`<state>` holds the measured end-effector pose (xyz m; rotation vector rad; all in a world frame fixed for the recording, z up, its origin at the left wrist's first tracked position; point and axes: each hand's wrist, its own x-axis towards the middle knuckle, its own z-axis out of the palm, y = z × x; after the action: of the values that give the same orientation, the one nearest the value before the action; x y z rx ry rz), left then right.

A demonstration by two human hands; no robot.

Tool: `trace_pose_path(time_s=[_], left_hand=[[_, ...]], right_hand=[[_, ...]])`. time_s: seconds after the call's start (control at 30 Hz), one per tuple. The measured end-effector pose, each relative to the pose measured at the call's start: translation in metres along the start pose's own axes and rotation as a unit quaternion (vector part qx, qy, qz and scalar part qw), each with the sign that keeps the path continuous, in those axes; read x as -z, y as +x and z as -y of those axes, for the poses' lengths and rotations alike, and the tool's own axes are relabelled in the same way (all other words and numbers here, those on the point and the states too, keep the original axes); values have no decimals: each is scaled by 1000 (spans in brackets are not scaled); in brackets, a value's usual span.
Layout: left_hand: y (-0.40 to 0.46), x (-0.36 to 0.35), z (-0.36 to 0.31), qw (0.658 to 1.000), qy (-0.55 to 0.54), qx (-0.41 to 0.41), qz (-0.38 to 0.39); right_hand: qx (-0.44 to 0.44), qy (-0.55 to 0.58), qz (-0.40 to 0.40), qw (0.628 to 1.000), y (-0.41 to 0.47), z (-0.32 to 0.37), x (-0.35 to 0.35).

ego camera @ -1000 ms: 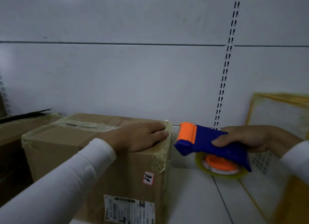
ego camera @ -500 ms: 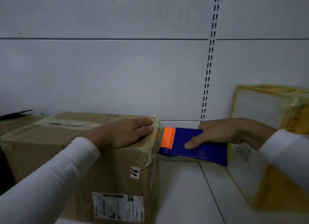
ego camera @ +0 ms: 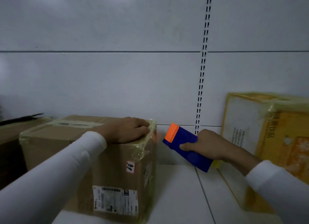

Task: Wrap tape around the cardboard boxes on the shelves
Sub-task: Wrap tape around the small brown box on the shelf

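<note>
- On shelf (ego camera: pixel 175 190): left hand (ego camera: pixel 128 131) flat, fingers straight, pressing cardboard box (ego camera: pixel 108 156) top.
- Right hand (ego camera: pixel 205 145) grips tape dispenser (ego camera: pixel 182 145).
- Box likely stiff; glossy taped edges slippery. Steady it from the top.

brown box (ego camera: pixel 117 156) | shipping label (ego camera: pixel 115 201): "7.00" | other print unreadable

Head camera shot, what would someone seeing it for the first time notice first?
Probably the blue and orange tape dispenser, gripped by the right hand at centre right and tilted, orange end toward the brown cardboard box. The left hand lies flat on that box's taped top near its right edge. A yellow box wrapped in tape stands at far right.
</note>
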<state>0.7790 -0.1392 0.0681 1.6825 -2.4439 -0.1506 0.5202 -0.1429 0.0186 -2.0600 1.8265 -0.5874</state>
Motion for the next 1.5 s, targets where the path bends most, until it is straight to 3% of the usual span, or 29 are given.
trace_pose_path(time_s=[0.23,0.4,0.6,0.7,0.8,1.0,1.13,1.27,1.4,1.5], left_hand=[[9,-6,-26,995,62,78,13],[-7,-7,-23,997,48,68,-8],[-52,12,-3,999,14,22,31],[-71,18,6,998,51,8,40],[-92,19,8,994,93,-39,45],[-122,21,8,983,43,-161,76],[-137,22,9,976,62,-181,100],[-151,8,1,983,84,-162,4],[-157,-27,-8,975,151,-79,-142],[-146,-31,-11,958,210,-80,-177]], right_hand=[[18,41,-28,999,5,-8,1],[19,91,-7,996,-6,-10,-4],[8,113,-22,993,-40,0,13],[-6,123,-43,991,-61,11,19],[-13,121,-51,991,-81,25,17],[-52,97,-52,993,-127,44,8],[-81,101,-55,990,-153,42,9],[-91,110,-62,988,-172,37,12],[-83,119,-56,988,-183,32,13],[-69,123,-48,989,-184,24,19]])
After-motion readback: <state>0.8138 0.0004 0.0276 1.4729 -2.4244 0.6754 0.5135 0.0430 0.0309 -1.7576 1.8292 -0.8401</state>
